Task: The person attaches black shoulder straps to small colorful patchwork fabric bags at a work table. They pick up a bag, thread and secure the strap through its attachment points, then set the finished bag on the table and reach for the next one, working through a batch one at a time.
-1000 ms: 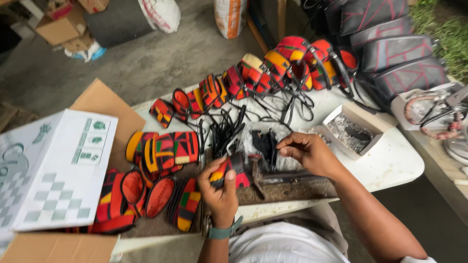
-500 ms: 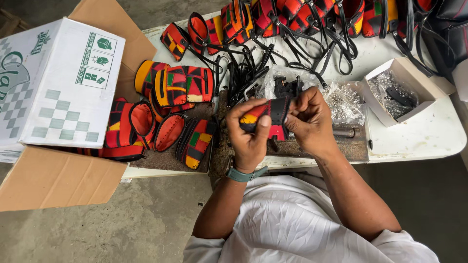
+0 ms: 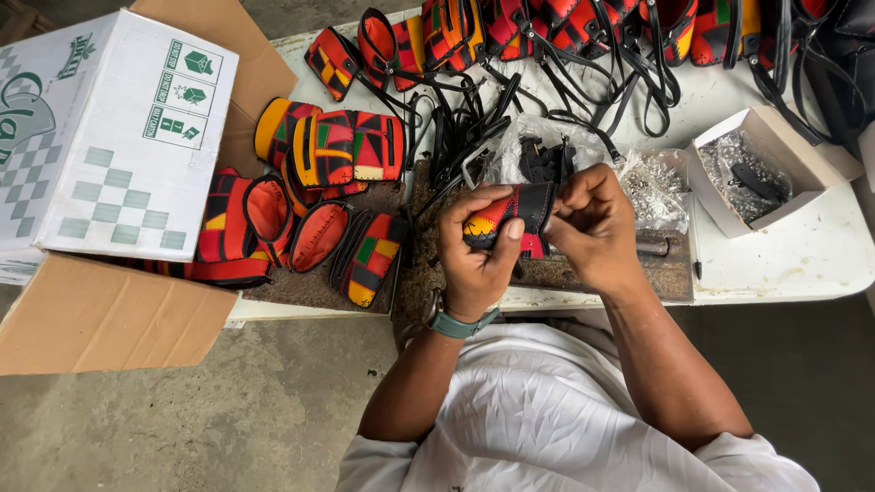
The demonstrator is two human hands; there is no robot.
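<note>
We have both hands up off the white table [image 3: 784, 273], working on one small patchwork pouch [image 3: 499, 217] held just above the rusty metal plate [image 3: 583, 271] at the table's near edge. Left hand [image 3: 476, 248] is curled around the pouch from below, thumb pressed across its front, fingers wrapped behind, so closed firmly on it. Right hand [image 3: 591, 228] is bunched at the pouch's dark right end, fingertips pinched together there; it looks like we are fitting or threading something small at that edge, but the fingers hide the part, so we cannot tell what, if anything, is between them. Judging by the layout, this is the hardware-fitting step: a clear bag of small metal fittings [image 3: 649, 187] lies just beyond the right hand, a small cardboard box [image 3: 770, 159] of more fittings sits further right, and loose black straps [image 3: 474, 118] are heaped just beyond the hands. Finished-looking pouches [image 3: 337, 150] are stacked to the left beside the big white carton [image 3: 109, 137], and another row runs along the far edge. Next move, in our judgement, calls for keeping the left grip steady so the pouch edge does not twist, while the right fingertips do the fine alignment at the dark end; anything that needs pressing would want the pouch lowered onto the metal plate.
</note>
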